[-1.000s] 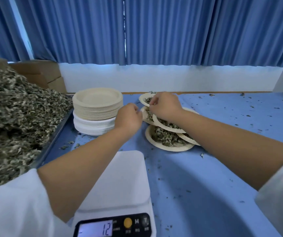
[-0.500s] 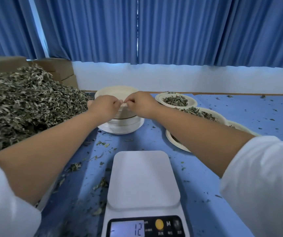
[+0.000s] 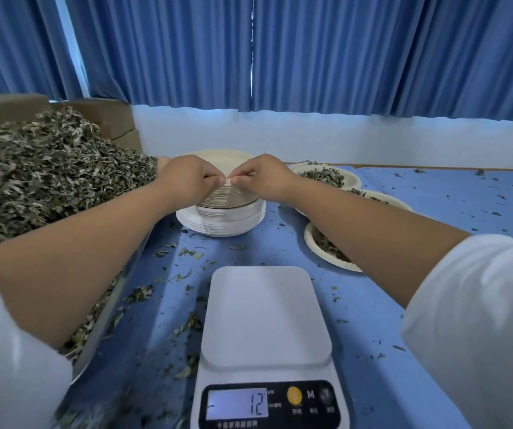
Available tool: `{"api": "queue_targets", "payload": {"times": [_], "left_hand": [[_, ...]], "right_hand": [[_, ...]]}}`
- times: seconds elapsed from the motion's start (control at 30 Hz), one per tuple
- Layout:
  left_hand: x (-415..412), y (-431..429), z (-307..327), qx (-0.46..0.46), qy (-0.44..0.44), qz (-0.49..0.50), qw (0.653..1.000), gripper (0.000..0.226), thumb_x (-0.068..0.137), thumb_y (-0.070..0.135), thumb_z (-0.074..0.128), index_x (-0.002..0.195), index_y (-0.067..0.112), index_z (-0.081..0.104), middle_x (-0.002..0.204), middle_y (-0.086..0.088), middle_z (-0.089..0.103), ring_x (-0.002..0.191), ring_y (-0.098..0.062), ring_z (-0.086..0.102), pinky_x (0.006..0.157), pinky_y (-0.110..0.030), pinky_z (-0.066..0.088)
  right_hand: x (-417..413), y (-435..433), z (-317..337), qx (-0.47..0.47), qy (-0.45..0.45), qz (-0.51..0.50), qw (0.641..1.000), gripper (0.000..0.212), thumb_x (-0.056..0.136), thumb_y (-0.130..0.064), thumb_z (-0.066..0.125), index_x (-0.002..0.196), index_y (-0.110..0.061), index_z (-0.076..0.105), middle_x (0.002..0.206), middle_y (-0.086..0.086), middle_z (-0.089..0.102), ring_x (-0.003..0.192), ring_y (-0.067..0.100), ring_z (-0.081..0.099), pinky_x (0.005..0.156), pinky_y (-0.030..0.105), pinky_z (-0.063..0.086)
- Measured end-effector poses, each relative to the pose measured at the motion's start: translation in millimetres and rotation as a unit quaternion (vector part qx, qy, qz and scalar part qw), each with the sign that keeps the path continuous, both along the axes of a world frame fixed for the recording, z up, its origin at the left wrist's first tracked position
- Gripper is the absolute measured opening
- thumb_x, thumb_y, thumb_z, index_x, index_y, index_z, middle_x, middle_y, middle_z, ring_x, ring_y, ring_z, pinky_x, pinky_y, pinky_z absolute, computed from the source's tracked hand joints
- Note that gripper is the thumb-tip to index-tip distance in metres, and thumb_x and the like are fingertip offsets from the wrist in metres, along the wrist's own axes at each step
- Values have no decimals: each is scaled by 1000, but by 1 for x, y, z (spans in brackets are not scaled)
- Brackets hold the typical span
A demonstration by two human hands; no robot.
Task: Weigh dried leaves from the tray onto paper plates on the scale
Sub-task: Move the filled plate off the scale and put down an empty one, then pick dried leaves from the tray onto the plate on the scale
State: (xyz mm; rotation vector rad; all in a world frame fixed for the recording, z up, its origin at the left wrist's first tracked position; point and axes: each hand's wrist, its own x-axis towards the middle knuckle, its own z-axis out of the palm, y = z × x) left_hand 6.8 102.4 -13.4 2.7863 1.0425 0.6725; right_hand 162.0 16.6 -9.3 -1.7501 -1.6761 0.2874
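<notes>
Filled plates (image 3: 310, 241) stand aside, seemingly three; scale (image 3: 267, 314) bare. My left hand (image 3: 187, 178) and right hand (image 3: 263, 178) pinch the plate stack (image 3: 227, 213) at its top rim.

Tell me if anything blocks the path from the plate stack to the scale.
Nothing visible does. The left hand and right hand pinch the top plate at its near rim on the plate stack. The scale platform is bare, and only loose leaf scraps lie on the blue table between them.
</notes>
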Motion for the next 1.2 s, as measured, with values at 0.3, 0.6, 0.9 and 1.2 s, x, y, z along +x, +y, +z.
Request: {"api": "queue_targets", "payload": {"times": [0.3, 0.6, 0.9, 1.2], "left_hand": [[-2, -17, 12, 143, -35, 41, 988, 40, 99, 33, 39, 80, 13, 68, 77, -5, 68, 81, -22, 57, 65, -34, 10], [-29, -66, -3, 210, -78, -63, 972, 31, 99, 32, 47, 83, 17, 69, 85, 8, 68, 102, -7, 56, 73, -32, 15], [-64, -145, -27, 76, -212, -131, 966, 30, 99, 28, 44, 118, 21, 66, 132, 14, 53, 138, -8, 29, 112, -34, 14], [-61, -188, -70, -265, -393, 5, 881, 48, 102, 38, 28, 148, 25, 30, 153, 15, 23, 138, 4, 19, 116, -22, 15]], "right_hand": [[-12, -4, 6, 60, 16, -27, 998, 21, 96, -19, 55, 101, -11, 74, 100, 0, 69, 91, 10, 56, 80, 23, 42], [0, -26, 5, 117, 264, -215, 933, 5, 86, -15, 60, 89, -19, 61, 87, 2, 55, 76, 19, 55, 70, 31, 48], [-18, -97, 4, 82, 439, -147, 882, 14, 79, -1, 57, 71, -12, 51, 61, 4, 50, 58, 15, 49, 54, 23, 42], [-36, -157, -40, 30, 368, -174, 913, 10, 81, -7, 57, 87, -11, 63, 79, -4, 58, 63, 10, 58, 57, 29, 54]]}}
